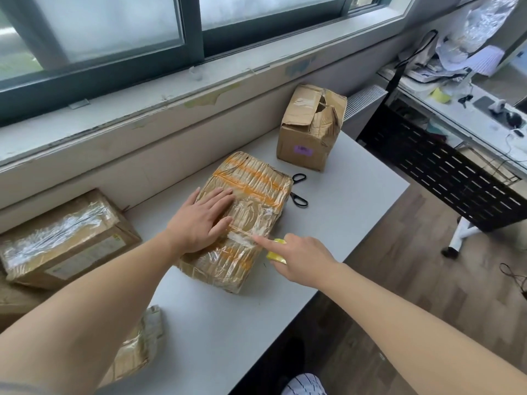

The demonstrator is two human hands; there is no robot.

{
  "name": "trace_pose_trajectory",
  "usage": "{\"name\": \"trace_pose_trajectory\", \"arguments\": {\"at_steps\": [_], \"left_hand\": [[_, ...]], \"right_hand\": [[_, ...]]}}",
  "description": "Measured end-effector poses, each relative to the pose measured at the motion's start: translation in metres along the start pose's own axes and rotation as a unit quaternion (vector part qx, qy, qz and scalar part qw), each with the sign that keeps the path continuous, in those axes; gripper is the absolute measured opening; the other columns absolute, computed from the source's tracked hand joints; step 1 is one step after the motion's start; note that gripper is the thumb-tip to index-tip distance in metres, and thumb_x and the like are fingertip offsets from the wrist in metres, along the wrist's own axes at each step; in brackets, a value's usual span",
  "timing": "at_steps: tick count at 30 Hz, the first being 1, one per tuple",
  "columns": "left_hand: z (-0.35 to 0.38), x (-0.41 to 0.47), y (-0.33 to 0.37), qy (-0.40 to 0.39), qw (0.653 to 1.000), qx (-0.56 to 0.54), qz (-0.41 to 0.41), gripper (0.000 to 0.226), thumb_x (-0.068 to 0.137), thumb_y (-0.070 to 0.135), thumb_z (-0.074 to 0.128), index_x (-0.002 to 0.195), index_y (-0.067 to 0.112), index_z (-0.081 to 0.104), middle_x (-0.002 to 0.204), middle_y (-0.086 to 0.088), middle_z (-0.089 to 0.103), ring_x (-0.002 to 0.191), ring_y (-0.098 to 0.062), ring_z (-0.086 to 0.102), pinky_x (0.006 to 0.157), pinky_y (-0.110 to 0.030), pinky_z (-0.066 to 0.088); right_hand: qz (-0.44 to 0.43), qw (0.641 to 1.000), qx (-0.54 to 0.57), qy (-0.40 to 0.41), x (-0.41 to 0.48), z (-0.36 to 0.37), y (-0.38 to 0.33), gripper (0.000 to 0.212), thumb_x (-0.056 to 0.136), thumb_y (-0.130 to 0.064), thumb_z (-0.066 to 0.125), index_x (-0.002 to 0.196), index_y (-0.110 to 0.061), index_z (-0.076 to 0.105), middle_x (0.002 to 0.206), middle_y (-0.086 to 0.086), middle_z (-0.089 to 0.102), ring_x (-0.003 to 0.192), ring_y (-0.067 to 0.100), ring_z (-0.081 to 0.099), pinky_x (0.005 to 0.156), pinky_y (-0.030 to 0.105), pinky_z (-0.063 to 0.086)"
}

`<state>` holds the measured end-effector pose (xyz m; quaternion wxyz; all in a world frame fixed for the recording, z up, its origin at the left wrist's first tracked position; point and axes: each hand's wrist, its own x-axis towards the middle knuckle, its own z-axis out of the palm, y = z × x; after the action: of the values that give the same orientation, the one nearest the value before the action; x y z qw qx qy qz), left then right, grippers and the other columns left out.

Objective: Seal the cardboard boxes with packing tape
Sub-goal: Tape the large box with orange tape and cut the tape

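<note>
Cardboard, heavily taped: our flat box lies on the surface under our left hand, whose fingers lie straight, pressing its top. Our right hand sets its forefinger on the box's near edge, its other fingers curled round a yellow item. Black scissors lie just beyond the fingers.

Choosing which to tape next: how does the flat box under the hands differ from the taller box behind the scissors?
The flat cardboard box wrapped in clear and orange tape lies low and closed; the taller cardboard box with a purple label has a torn, gaping top. Tape covers most of the flat box, little of the taller box. Both are crumpled cardboard.
</note>
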<state>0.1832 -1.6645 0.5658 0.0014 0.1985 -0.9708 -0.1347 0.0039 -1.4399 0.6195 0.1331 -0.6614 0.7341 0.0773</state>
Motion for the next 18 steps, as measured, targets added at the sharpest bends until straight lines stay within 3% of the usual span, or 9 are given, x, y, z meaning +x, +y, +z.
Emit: {"name": "trace_pose_trajectory", "arguments": {"at_steps": [4, 7, 12, 18], "left_hand": [[0.005, -0.001, -0.006, 0.007, 1.0, -0.026, -0.009, 0.066, 0.103, 0.058, 0.01, 0.162, 0.03, 0.023, 0.17, 0.011, 0.019, 0.157, -0.006, 0.008, 0.129, -0.044, -0.002], [0.007, 0.0, -0.007, 0.002, 1.0, 0.006, -0.003, 0.064, 0.105, 0.054, 0.007, 0.164, 0.03, 0.016, 0.17, 0.012, 0.011, 0.157, -0.007, 0.003, 0.128, -0.045, -0.008], [0.005, 0.001, -0.005, -0.019, 0.997, 0.07, 0.002, 0.067, 0.103, 0.057, -0.003, 0.165, 0.03, 0.001, 0.17, 0.007, -0.002, 0.158, -0.013, -0.005, 0.125, -0.052, -0.015], [0.002, -0.002, 0.009, -0.027, 0.992, 0.122, -0.03, 0.068, 0.103, 0.061, -0.006, 0.163, 0.03, -0.008, 0.172, 0.0, -0.004, 0.158, -0.019, -0.007, 0.119, -0.068, -0.015]], "right_hand": [[0.009, 1.0, 0.019, -0.004, 0.006, 0.021, 0.004, 0.063, 0.108, -0.052, 0.035, 0.156, -0.058, -0.004, 0.093, 0.003, 0.042, 0.073, 0.026, 0.047, 0.065, 0.034, 0.038], [0.009, 0.999, 0.032, 0.005, 0.007, 0.03, 0.009, 0.066, 0.108, -0.052, 0.036, 0.154, -0.06, -0.009, 0.092, 0.004, 0.041, 0.07, 0.026, 0.047, 0.063, 0.033, 0.037], [0.01, 0.998, 0.056, 0.012, 0.009, 0.041, 0.01, 0.071, 0.107, -0.051, 0.037, 0.146, -0.063, -0.021, 0.092, 0.004, 0.039, 0.071, 0.03, 0.052, 0.063, 0.035, 0.038], [0.025, 0.994, 0.108, 0.008, 0.013, 0.05, 0.001, 0.082, 0.107, -0.047, 0.04, 0.136, -0.069, -0.033, 0.096, 0.006, 0.041, 0.078, 0.033, 0.055, 0.069, 0.037, 0.045]]}}
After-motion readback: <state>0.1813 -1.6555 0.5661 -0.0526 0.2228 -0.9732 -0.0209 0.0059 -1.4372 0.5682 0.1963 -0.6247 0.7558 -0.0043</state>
